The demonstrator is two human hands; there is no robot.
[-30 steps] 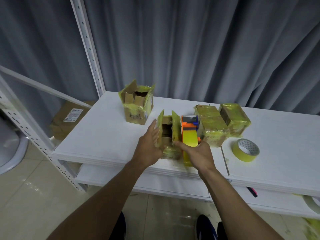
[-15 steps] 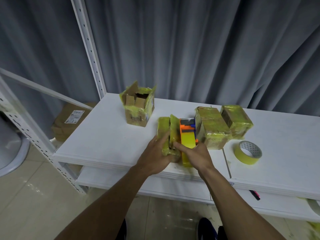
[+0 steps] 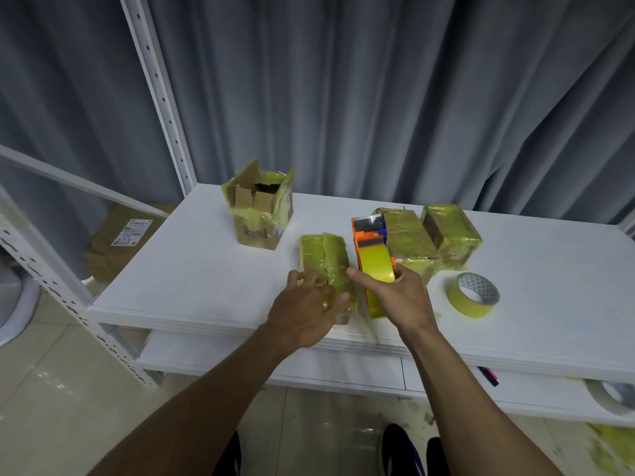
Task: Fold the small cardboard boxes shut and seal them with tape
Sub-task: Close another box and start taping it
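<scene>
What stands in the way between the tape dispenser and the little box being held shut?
Nothing visible. The right hand grips the tape dispenser right beside the box, which the left hand holds closed. Only a narrow strip of bare table separates them. The right thumb reaches toward the box's edge.

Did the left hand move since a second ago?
Yes. The left hand moved right, from beside the small box onto its folded flaps, nearer the orange tape dispenser that stays against the sealed boxes.
</scene>
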